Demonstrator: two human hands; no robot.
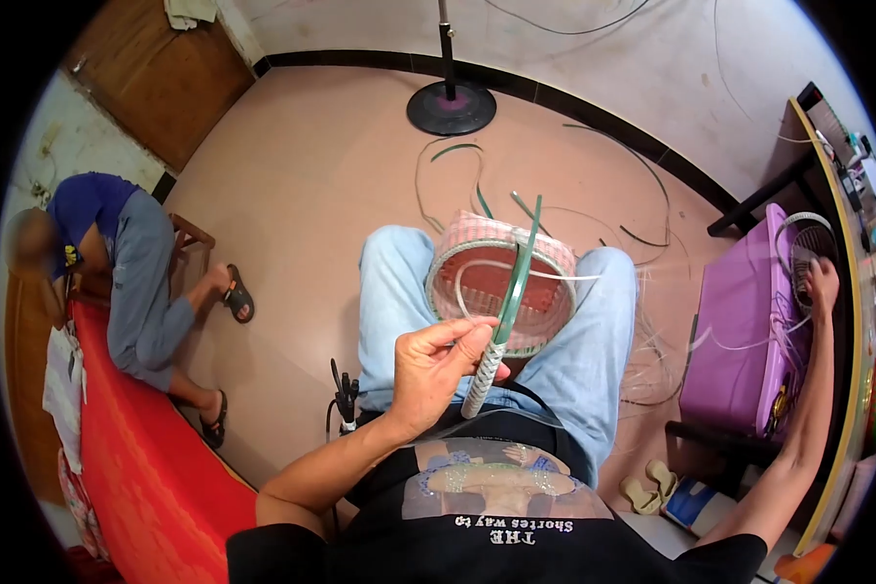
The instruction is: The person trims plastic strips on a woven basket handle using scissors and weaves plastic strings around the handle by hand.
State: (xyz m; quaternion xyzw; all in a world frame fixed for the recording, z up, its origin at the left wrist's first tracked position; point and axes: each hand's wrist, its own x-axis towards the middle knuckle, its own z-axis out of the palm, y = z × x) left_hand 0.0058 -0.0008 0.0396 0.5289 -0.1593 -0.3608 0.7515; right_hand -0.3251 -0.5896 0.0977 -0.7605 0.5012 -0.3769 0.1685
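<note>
A pink-and-white woven basket [501, 292] with a reddish inside rests between my knees. My left hand [443, 365] pinches the basket's handle [487, 378], which is wrapped in pale strip at its lower part; long green strips [521, 263] show bare above the fingers. A thin whitish strip loops from the handle over the basket. My right hand [821, 284] is stretched far to the right, beside a small dark round basket [806, 255] on the purple bin [735, 331]. Its fingers look curled; what they hold, if anything, is too small to make out.
Loose strips [642, 209] lie on the floor around a black round stand base [451, 107]. Another person [131, 263] sits bent over at the left by a red-covered surface [146, 428]. A cluttered shelf [861, 185] and slippers [650, 489] are at the right.
</note>
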